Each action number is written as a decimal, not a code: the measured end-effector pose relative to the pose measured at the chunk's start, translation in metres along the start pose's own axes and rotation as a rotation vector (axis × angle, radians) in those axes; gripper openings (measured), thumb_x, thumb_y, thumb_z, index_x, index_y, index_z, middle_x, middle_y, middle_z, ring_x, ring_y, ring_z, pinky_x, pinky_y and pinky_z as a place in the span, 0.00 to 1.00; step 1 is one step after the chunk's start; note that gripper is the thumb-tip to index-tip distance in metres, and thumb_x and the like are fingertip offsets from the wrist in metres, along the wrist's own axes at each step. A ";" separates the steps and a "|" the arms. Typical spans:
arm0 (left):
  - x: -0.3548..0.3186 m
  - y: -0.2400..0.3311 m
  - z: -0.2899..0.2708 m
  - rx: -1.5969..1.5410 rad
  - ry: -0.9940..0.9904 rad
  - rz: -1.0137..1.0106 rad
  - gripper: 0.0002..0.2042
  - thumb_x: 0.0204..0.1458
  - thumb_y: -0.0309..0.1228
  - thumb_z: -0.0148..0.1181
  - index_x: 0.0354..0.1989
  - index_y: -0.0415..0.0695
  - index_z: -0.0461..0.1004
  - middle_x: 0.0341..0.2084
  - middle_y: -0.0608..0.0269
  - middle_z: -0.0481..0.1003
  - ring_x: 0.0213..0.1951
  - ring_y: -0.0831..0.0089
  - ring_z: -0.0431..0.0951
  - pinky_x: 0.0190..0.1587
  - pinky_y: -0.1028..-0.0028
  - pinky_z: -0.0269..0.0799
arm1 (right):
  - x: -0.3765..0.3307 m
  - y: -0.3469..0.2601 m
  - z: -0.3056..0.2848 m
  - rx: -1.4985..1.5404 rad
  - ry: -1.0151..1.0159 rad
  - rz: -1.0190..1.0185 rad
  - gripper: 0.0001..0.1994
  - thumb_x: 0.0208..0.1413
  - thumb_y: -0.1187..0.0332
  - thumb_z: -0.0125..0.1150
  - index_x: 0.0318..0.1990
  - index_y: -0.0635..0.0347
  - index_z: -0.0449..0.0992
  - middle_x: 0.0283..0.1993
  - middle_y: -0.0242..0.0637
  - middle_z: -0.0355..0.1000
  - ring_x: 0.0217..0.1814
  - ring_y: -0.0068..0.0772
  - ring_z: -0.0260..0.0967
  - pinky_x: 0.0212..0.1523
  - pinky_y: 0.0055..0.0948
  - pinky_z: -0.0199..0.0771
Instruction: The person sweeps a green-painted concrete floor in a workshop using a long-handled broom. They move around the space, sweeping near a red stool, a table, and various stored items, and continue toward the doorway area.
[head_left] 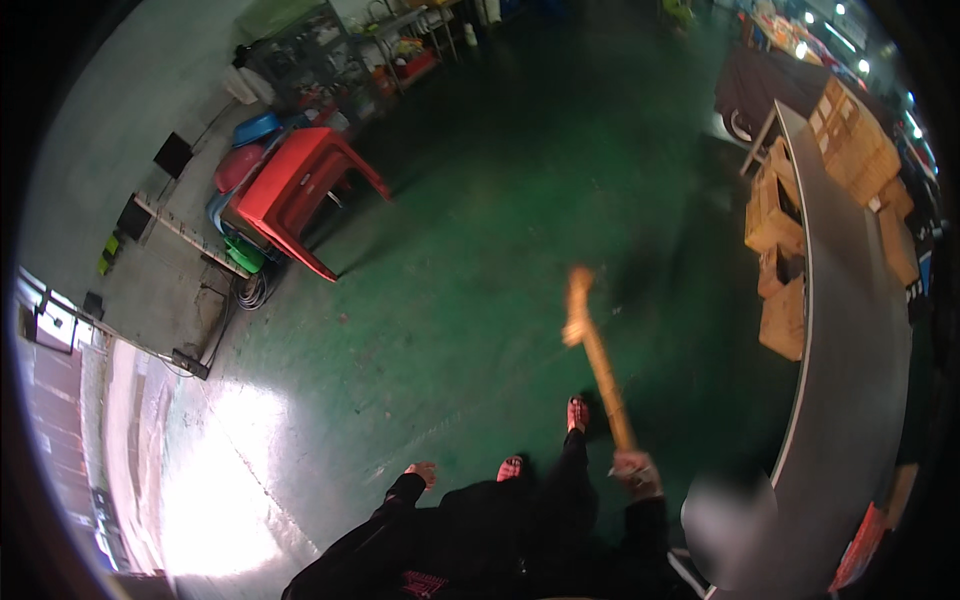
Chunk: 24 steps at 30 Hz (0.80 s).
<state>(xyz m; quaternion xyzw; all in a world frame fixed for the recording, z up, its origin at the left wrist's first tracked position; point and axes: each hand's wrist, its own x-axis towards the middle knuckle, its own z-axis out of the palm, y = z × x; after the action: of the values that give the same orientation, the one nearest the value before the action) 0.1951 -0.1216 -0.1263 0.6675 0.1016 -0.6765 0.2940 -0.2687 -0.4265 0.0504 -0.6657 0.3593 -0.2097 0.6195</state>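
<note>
The scene is dimly lit overall. Strong glare is thrown across the green floor [230, 480] at lower left. Small lamps are seen upper right. Edges are bent and blackened; the wooden stick [598, 355] is blurred.

We're in a workshop or warehouse: green painted concrete floor [480, 230], long metal workbench [850, 330] right with stacked wooden crates [850, 140], red plastic tables [300, 190] far left, shelving [310, 60] beyond.
</note>
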 end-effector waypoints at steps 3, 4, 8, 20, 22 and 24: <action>-0.014 0.008 0.032 0.453 0.280 -0.035 0.14 0.47 0.31 0.40 0.43 0.50 0.66 0.26 0.61 0.71 0.23 0.69 0.72 0.24 0.69 0.70 | -0.005 0.018 -0.084 1.083 0.451 0.560 0.05 0.43 0.69 0.51 0.25 0.60 0.64 0.19 0.29 0.59 0.21 0.20 0.61 0.20 0.20 0.63; -0.019 0.013 0.046 0.856 0.160 0.130 0.14 0.47 0.32 0.42 0.43 0.49 0.67 0.27 0.60 0.71 0.25 0.69 0.72 0.25 0.69 0.70 | -0.003 0.026 -0.119 0.932 0.406 0.564 0.05 0.40 0.69 0.52 0.24 0.61 0.66 0.20 0.30 0.60 0.20 0.21 0.61 0.18 0.18 0.62; -0.034 0.064 0.127 1.848 -0.207 0.817 0.13 0.45 0.35 0.48 0.39 0.45 0.69 0.31 0.56 0.70 0.33 0.69 0.72 0.30 0.69 0.70 | 0.024 0.071 -0.224 0.752 0.825 0.647 0.08 0.44 0.65 0.48 0.25 0.59 0.64 0.15 0.29 0.59 0.11 0.23 0.57 0.11 0.20 0.59; -0.102 0.175 0.271 0.517 0.256 0.168 0.17 0.45 0.27 0.46 0.46 0.46 0.63 0.25 0.59 0.73 0.26 0.75 0.73 0.28 0.78 0.70 | 0.209 0.208 -0.324 0.928 0.616 0.457 0.07 0.43 0.67 0.49 0.20 0.60 0.64 0.11 0.31 0.53 0.10 0.24 0.52 0.12 0.23 0.53; -0.102 0.162 0.264 0.505 0.284 0.055 0.17 0.44 0.26 0.47 0.45 0.46 0.64 0.25 0.59 0.73 0.26 0.75 0.73 0.28 0.77 0.70 | 0.229 0.205 -0.260 -0.122 0.197 0.347 0.09 0.31 0.68 0.57 0.12 0.58 0.64 0.13 0.35 0.60 0.14 0.31 0.58 0.15 0.27 0.58; -0.099 0.148 0.254 0.460 0.299 -0.063 0.17 0.42 0.26 0.49 0.44 0.47 0.66 0.25 0.59 0.73 0.25 0.75 0.73 0.28 0.77 0.71 | 0.242 0.186 -0.190 -0.586 0.209 0.563 0.11 0.28 0.69 0.59 0.19 0.62 0.63 0.20 0.41 0.66 0.24 0.38 0.65 0.24 0.34 0.65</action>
<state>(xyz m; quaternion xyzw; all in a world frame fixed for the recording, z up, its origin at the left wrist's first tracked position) 0.0532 -0.3499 0.0292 0.8059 0.0081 -0.5843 0.0952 -0.2892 -0.7282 -0.1441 -0.6648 0.6325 0.0125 0.3973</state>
